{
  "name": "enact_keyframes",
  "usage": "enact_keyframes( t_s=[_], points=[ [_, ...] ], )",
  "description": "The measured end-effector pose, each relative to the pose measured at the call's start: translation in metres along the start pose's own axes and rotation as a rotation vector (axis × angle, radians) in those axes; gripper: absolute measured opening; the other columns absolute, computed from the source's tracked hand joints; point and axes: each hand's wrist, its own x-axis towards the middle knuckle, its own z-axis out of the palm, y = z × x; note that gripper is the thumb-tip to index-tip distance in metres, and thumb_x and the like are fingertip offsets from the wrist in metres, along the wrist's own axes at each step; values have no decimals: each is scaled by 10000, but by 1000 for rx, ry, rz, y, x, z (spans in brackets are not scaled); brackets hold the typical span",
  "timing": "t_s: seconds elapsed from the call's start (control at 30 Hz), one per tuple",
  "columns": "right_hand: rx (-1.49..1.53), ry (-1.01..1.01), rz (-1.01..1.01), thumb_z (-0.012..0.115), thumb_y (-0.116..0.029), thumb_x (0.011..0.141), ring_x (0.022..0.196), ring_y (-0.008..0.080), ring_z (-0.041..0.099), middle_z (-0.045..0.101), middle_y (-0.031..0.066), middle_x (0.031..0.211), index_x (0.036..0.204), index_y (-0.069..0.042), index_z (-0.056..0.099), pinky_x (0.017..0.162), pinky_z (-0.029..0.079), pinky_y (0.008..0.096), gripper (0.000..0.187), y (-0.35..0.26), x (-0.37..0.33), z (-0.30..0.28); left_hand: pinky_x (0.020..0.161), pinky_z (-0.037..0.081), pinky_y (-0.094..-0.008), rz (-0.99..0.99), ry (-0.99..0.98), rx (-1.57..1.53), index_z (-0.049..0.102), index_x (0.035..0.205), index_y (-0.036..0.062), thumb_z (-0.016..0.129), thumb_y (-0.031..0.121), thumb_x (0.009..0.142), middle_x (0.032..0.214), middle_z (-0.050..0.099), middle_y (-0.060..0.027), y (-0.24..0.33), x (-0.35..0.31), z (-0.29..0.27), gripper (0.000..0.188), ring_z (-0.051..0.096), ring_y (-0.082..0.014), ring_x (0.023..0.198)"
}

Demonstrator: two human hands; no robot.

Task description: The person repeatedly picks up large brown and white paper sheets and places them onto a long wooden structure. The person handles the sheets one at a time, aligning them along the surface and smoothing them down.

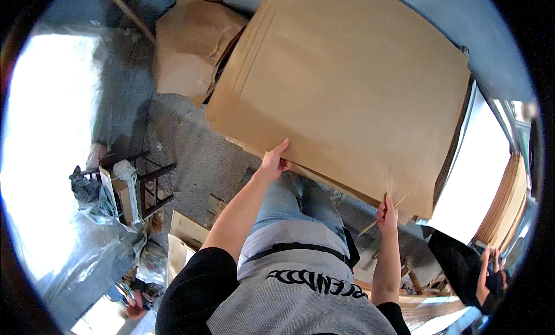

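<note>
A large brown cardboard sheet (352, 86) lies in front of the person, at the top of the view, tilted, with its near edge just beyond the waist. Parallel crease lines run along its left side; more layers show beneath the near edge.

Left hand (276, 160): placed at the near edge, left of the middle. The thumb is laid on the upper face and the other fingers are curled in at the edge, gripping it narrowly.

Right hand (388, 214): placed at the same edge, close to the right corner. Its fingers are folded around a thin stick (370, 225), which slants past the hand on both sides; the fingertips meet the cardboard. I cannot tell whether they also pinch it.

Surroundings: a crumpled brown paper covering (188, 51) sits beyond the left side of the sheet. A dark-framed stand (157, 174) bearing cloths and bags stands on the grey floor (188, 141) to the person's left. A white panel (471, 173) lies to the right of the sheet. Further right and lower, a co-worker (491, 286) in dark clothing has both forearms raised.
</note>
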Motion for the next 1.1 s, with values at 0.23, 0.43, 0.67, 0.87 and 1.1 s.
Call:
enact_keyframes(
  t_s=[0.23, 0.43, 0.67, 0.87, 1.1],
  points=[
    [-780, -169, -120, 540, -252, 841, 432, 44, 346, 394, -49, 529, 770, -82, 518, 393, 258, 200, 186, 10, -32, 43, 355, 405, -260, -27, -111, 4, 516, 932, 81, 622, 401, 753, 703, 563, -71, 1, -4, -3, 382, 504, -168, 416],
    [-1046, -308, -428, 478, -297, 868, 550, 112, 419, 436, 23, 594, 815, -40, 492, 498, 333, 265, 262, -50, -15, 162, 347, 412, -244, -22, -11, 34, 508, 1004, 64, 656, 521, 656, 684, 586, -77, 1, -1, 6, 593, 550, -178, 429],
    [-1559, -471, -1183, 469, -200, 832, 728, 287, 570, 588, 95, 759, 897, -99, 571, 630, 469, 378, 158, -55, -21, 317, 326, 387, -247, -41, 4, 66, 531, 918, 52, 658, 478, 675, 607, 562, -89, 5, -7, 6, 506, 549, -185, 419],
    [-1981, -620, -1282, 532, -129, 733, 710, 221, 586, 587, 61, 732, 756, -83, 543, 545, 487, 351, 53, 3, -56, 393, 333, 395, -257, 108, -151, 8, 529, 857, 39, 623, 388, 724, 599, 557, -84, -44, 48, -10, 386, 541, -180, 423],
    [-2136, -420, -1375, 534, -122, 734, 696, 196, 609, 599, 69, 687, 730, -87, 539, 522, 502, 313, 36, 11, -51, 417, 338, 408, -256, 130, -201, 1, 528, 878, 14, 629, 386, 716, 611, 566, -89, -39, 45, -7, 418, 553, -178, 430]
  ],
)
